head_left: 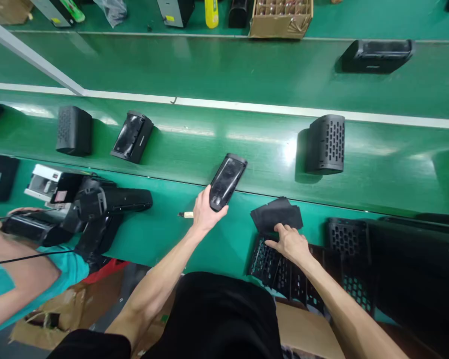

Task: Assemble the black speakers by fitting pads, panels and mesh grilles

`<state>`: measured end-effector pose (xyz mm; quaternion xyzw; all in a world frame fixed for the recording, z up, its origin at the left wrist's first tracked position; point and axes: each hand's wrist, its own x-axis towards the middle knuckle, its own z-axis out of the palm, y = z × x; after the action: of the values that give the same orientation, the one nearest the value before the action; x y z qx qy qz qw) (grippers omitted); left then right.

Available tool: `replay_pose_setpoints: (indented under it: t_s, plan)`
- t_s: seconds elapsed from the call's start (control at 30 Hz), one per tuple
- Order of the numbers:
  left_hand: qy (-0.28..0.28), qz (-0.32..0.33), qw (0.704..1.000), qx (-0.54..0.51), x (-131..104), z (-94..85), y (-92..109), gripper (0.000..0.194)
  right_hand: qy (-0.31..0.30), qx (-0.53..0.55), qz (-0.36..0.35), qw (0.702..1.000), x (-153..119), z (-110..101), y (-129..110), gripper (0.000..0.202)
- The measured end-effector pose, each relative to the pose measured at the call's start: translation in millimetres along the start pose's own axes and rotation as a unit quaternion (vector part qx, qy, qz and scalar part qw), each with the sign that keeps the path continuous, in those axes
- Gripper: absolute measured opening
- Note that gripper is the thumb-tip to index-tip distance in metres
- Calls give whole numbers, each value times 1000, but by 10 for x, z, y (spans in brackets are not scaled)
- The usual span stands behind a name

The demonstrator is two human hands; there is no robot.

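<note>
Gripping casing across bench edge

Just one view here, worn on the head, so it's basically your own eyes, pitched forward and pretty steeply down. Using the white rail as the landmark: camera sits on the near side, above it, looking across. Left hand and right hand are fairly close, below the rail in frame; the green surface past it is farther off.
</note>
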<state>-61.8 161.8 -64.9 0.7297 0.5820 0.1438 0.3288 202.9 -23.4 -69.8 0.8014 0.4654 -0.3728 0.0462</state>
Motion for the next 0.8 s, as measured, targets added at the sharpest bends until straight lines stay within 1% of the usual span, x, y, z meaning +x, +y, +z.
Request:
replay_pose_setpoints:
  t_s: [0.03,0.1,0.17,0.27,0.33,0.4,0.47,0.53,0.6,0.67,0.73,0.8]
  plan:
    - [12,-9,1000,10,-111,-42,-83,99,-12,-26,16,999,-23,63,-8,30]
    - [31,-22,999,24,-285,-101,-215,97,-23,-28,32,999,-20,94,12,20]
    - [45,-23,998,22,-415,-132,-311,95,-23,-13,32,999,3,45,46,9]
    - [66,-9,998,13,-589,-158,-422,93,-16,8,25,1000,-5,-73,87,6]
    - [85,1,996,12,-724,-185,-494,92,-11,39,-3,999,-35,-141,113,9]
    - [100,15,995,8,-884,-235,-572,92,1,107,-32,994,-49,-179,137,18]
    - [114,19,993,3,-1066,-313,-660,91,7,208,-32,978,-16,-171,126,29]
    - [137,-6,991,8,-1269,-435,-770,90,-7,309,-5,951,59,-99,35,40]
    - [168,-51,984,26,-1504,-628,-908,88,-39,393,22,918,136,42,-140,46]
    - [184,-87,978,53,-1770,-917,-1057,83,-63,450,44,890,183,235,-355,48]
    - [170,-107,975,90,-2034,-1300,-1169,79,-66,480,59,873,190,444,-554,51]
    - [143,-126,971,142,-2227,-1728,-1202,74,-48,484,67,871,164,630,-701,54]
